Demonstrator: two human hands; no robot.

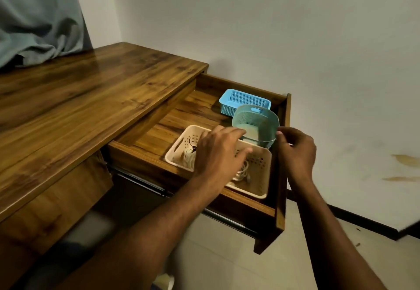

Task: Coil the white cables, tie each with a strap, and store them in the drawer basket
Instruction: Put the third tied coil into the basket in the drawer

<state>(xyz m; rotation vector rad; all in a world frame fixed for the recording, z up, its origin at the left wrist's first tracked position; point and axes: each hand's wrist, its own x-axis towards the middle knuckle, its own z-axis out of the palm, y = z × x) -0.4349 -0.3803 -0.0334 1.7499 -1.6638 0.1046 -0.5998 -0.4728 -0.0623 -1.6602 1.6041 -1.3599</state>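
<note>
White coiled cables (189, 156) lie in the beige basket (263, 176) inside the open drawer (280, 176), directly under the left hand (218, 151). Left hand hovers over basket, fingers extended and relaxed, holding nothing. Right hand (295, 151) pinches the rim of the tilted teal basket (254, 122) just behind. Blue basket (244, 101) further back; wooden desk (79, 98) at left.

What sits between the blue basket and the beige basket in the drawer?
In the head view, a teal basket tilted on edge sits between the blue basket and the beige basket. The left hand partly hides its lower part.
</note>
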